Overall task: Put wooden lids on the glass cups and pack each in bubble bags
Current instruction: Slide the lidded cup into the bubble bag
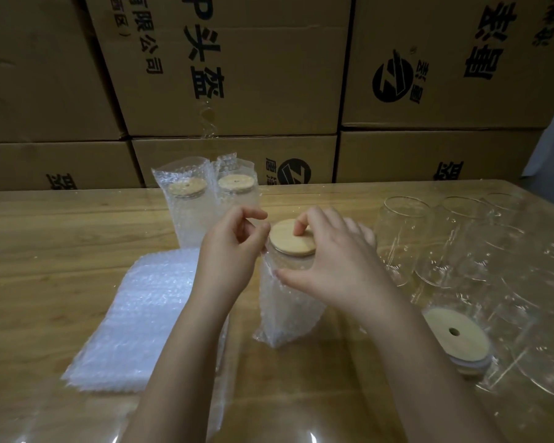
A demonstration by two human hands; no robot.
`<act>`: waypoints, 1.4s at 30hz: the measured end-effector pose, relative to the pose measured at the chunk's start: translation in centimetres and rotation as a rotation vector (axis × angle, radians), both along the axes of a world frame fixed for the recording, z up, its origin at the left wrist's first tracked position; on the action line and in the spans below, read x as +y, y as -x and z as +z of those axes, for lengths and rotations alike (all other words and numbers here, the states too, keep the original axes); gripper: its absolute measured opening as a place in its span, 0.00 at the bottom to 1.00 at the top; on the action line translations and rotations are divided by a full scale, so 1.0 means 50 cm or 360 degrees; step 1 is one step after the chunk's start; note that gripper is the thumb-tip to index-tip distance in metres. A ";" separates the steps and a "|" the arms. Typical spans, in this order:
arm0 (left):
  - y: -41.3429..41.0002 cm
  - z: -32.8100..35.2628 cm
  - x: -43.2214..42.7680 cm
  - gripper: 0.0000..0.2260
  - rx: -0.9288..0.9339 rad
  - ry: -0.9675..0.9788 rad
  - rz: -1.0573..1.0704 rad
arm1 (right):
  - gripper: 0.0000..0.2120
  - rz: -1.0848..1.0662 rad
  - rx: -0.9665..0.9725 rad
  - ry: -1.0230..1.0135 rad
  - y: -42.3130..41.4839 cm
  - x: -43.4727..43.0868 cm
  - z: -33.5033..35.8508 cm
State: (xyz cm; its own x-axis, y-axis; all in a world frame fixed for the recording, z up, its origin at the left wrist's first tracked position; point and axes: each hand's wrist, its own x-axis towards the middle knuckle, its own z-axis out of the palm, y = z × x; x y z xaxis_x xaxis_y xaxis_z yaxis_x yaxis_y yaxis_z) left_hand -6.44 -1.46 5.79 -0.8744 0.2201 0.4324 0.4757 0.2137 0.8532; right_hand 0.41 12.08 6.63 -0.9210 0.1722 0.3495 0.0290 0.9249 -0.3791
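Note:
A glass cup with a wooden lid (290,239) stands at the table's middle inside a bubble bag (283,310). My left hand (232,251) pinches the bag's top edge at the left of the lid. My right hand (330,266) grips the bag's right side, thumb against the front and a fingertip on the lid. Two packed cups (186,203) (237,193) with lids stand in bubble bags behind. A stack of flat bubble bags (138,318) lies at the left. Several bare glass cups (403,231) stand at the right. A stack of wooden lids (458,337) with holes sits at the front right.
The wooden table (61,238) has a clear plastic cover. Stacked cardboard boxes (237,75) form a wall right behind the table. More glass cups (541,330) crowd the right edge.

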 end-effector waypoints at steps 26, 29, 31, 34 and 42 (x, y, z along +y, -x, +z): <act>-0.067 0.066 -0.034 0.25 -0.0113 0.0813 -0.0015 | 0.08 -0.0374 0.0235 0.0280 0.000 0.041 0.013; -0.061 0.071 -0.050 0.22 -0.0100 0.0689 0.0049 | 0.08 -0.0394 0.0427 0.0350 -0.005 0.045 0.019; -0.053 0.075 -0.061 0.18 -0.0074 0.0511 0.0113 | 0.07 -0.0328 0.0512 0.0559 -0.010 0.049 0.025; -0.044 0.076 -0.063 0.13 -0.0007 0.0205 0.0153 | 0.06 -0.0238 0.0557 0.0784 -0.015 0.048 0.031; -0.040 0.066 -0.056 0.10 0.0624 0.0524 0.0078 | 0.05 -0.0231 0.0562 0.0907 -0.003 0.044 0.018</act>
State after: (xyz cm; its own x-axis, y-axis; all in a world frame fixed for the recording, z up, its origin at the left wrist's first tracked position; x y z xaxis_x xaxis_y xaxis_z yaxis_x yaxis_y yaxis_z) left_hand -4.46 -4.28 9.07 -0.6729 0.3628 0.6446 0.7293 0.4709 0.4963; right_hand 0.55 14.30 7.52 -0.7221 0.5314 0.4429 -0.0770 0.5745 -0.8149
